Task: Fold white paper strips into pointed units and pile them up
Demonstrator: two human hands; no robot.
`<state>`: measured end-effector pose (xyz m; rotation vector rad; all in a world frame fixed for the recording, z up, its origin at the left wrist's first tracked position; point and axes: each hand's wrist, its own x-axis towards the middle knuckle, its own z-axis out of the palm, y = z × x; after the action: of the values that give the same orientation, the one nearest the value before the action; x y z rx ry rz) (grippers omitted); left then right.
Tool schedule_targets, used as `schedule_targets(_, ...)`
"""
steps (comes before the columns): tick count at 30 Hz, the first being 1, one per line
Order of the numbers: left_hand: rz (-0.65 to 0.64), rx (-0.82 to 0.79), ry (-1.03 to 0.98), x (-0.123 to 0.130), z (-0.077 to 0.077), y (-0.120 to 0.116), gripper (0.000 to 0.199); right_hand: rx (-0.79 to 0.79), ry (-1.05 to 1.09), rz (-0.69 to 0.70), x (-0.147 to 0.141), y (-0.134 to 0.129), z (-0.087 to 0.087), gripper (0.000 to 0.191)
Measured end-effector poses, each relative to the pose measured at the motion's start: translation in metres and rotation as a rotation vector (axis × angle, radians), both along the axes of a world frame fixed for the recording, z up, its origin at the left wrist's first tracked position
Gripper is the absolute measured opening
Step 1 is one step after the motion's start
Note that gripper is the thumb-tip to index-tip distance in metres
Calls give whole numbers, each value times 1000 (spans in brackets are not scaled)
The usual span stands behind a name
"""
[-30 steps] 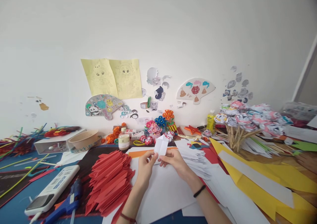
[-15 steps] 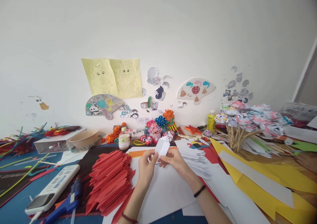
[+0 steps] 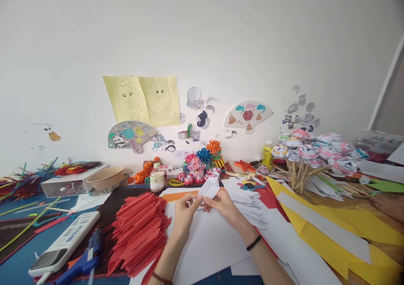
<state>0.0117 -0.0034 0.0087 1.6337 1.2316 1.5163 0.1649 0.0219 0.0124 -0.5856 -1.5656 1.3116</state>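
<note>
A small folded white paper (image 3: 209,189) is held up between both hands, above a large white sheet (image 3: 208,243). My left hand (image 3: 187,207) pinches its lower left part between thumb and fingers. On the lower right, my right hand (image 3: 222,203) grips the same paper, thumb and fingers closed on it. The two hands are close together near the paper's lower edge. To the left of my hands lies a pile of folded red papers (image 3: 140,232). Folded white strips (image 3: 248,207) lie to the right.
A blue glue gun (image 3: 88,255) and white power strip (image 3: 66,243) lie at the left. A jar (image 3: 157,178) stands behind the red pile. Yellow sheets (image 3: 334,234) and paper flowers on sticks (image 3: 299,171) are at the right. Another person's hand (image 3: 388,205) rests at the right edge.
The folded white paper now leans further right and its top is lower, with its shape changed. Both hands still hold it, almost in the same place. The view has shifted slightly.
</note>
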Motion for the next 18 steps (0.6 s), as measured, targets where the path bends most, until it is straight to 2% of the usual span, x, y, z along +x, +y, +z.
schedule_targets(4,-45,0,-23,-2,5,-1,31,28,9,-32,0,1,-2,32)
schedule_targets(9,69,87,60,-2,9,-6,30,32,23,-13,-1,-1,-1,26)
schedule_targets(12,90,124,96,-2,8,-7,29,38,36,-1,-2,-1,0,23)
schedule_targets(18,61,103,201,-2,11,-6,33,27,58,-102,-1,1,-2,21)
